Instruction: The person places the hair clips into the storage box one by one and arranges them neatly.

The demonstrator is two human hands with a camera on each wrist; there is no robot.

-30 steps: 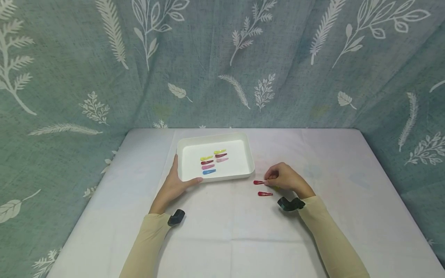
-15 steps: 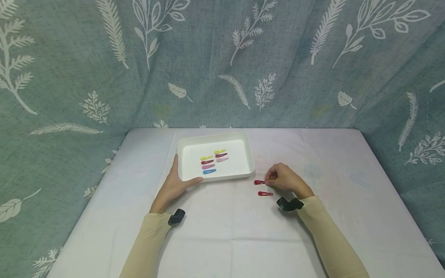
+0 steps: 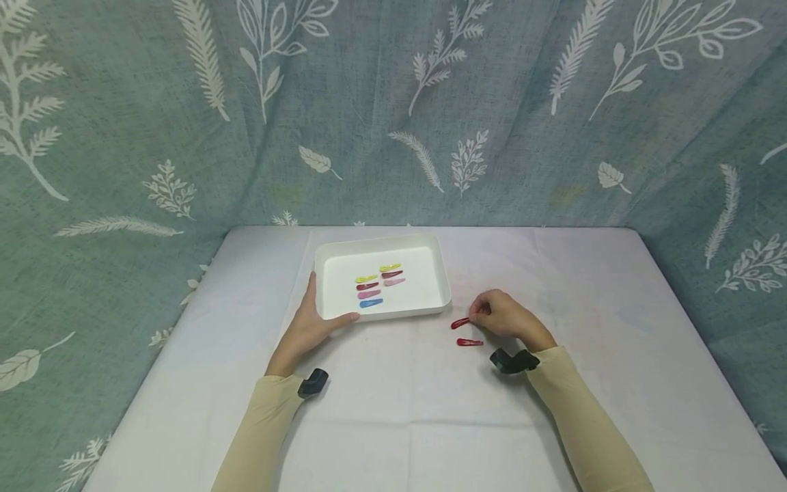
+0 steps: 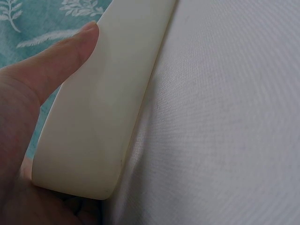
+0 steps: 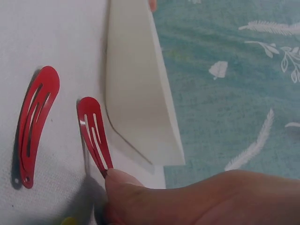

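In the head view, a shallow white tray (image 3: 424,273) holds several snap hair clips in yellow, dark red, pink and blue, such as a blue clip (image 3: 371,303). My left hand (image 3: 305,335) holds the tray's near-left corner, thumb along the front wall; the left wrist view shows that thumb (image 4: 70,54) against the white side. My right hand (image 3: 504,316) pinches the narrow end of a red snap hair clip (image 5: 95,126) by the tray's near-right corner. A second red hair clip (image 5: 37,124) lies on the cloth beside it.
A white cloth (image 3: 393,424) covers the table. Patterned blue-green fabric (image 3: 363,171) rises behind it and at both sides. A small yellow piece (image 5: 69,221) shows at the bottom edge of the right wrist view, mostly cut off.
The red hair clip in my right hand has tilted, its wide end turning slightly toward me. The yellow patch under the right hand no longer shows in the head view. The left hand stays put.
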